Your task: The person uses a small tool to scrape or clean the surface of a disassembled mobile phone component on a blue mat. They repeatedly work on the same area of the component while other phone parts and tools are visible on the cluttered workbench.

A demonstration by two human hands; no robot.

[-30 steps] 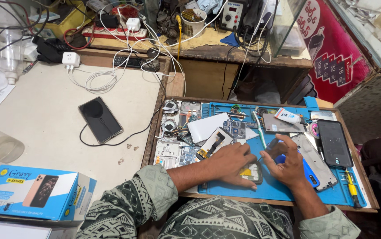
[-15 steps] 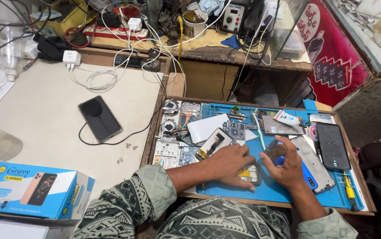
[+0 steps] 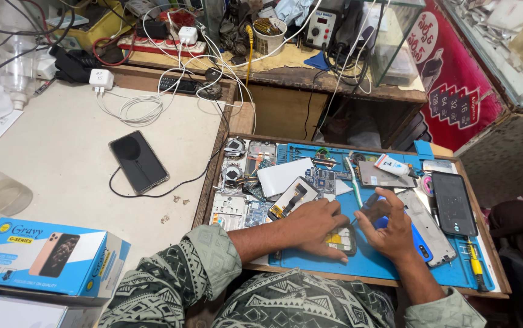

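Note:
My left hand rests palm down on the blue work mat, fingers pressing on a small phone part with a yellow patch. My right hand sits just to its right, fingers curled around a dark-handled tool whose tip points toward that part. Under the right hand lies a blue phone body. Both arms wear green patterned sleeves.
Several phone frames, boards and a screen crowd the tray's left side. A black phone, a white tube and a yellow screwdriver lie at right. On the pale table: a charging phone and a blue box.
Both hands stay on the mat over the same small part, with only slight finger movement. The camera view has shifted a little.

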